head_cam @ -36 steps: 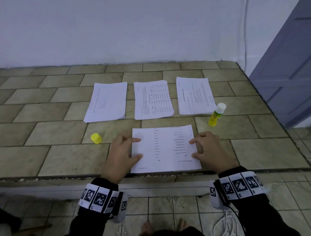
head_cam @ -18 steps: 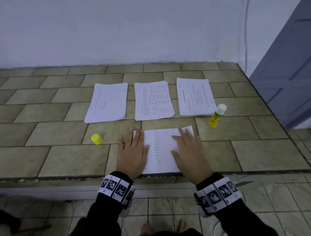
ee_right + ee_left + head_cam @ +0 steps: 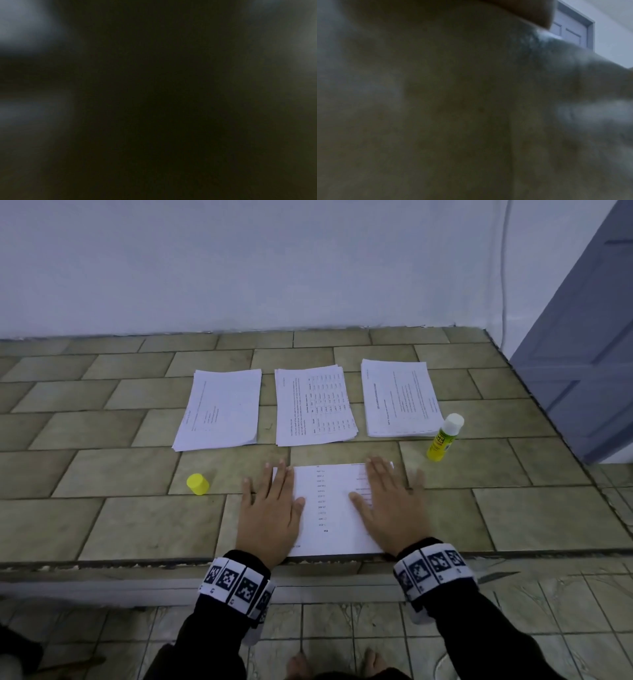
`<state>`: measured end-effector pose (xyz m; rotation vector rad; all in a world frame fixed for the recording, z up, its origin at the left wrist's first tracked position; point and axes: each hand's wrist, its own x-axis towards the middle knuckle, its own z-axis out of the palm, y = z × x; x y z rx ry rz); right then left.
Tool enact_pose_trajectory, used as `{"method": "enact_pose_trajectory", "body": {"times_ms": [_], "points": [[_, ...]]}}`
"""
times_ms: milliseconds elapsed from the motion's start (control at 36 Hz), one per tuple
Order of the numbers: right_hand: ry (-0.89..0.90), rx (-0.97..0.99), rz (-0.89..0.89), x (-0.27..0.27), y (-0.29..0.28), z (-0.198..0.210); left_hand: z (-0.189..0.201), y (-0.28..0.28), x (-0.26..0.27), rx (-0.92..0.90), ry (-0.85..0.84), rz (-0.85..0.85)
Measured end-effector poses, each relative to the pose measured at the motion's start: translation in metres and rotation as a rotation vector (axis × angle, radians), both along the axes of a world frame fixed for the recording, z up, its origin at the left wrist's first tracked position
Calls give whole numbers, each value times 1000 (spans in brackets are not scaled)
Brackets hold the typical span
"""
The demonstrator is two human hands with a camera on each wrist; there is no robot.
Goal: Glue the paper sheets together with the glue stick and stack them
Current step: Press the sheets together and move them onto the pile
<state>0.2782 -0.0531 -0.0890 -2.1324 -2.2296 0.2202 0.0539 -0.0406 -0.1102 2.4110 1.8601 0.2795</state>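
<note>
A printed paper sheet [image 3: 329,508] lies at the near edge of the tiled ledge [image 3: 102,525]. My left hand [image 3: 270,508] lies flat on its left edge, fingers straight. My right hand [image 3: 387,505] presses flat on its right side, fingers spread. Three stacks of printed paper lie farther back: left stack [image 3: 219,409], middle stack [image 3: 313,405], right stack [image 3: 399,398]. An uncapped yellow glue stick [image 3: 444,437] stands right of them. Its yellow cap [image 3: 197,483] sits left of my left hand. Both wrist views are dark and blurred.
A white wall rises behind the ledge. A blue-grey door [image 3: 589,337] stands at the right, also seen as the door [image 3: 570,28] in the left wrist view. Below the ledge's front edge is tiled floor [image 3: 342,628] with bare feet.
Both hands went from holding the sheet's side edges with curled fingers to lying flat on it, then slid apart, the right hand moving toward the sheet's right edge.
</note>
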Motion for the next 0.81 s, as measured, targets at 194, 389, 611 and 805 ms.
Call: {"method": "enact_pose_trajectory", "body": {"times_ms": [194, 389, 611, 805], "points": [[23, 23, -76, 4, 1, 11, 2, -1, 2, 21, -16, 4], [64, 25, 220, -58, -10, 6, -1, 0, 1, 39, 18, -12], [58, -12, 270, -51, -6, -6, -3, 1, 0, 47, 15, -13], [3, -46, 56, 12, -8, 0, 0, -1, 1, 26, -6, 21]]}}
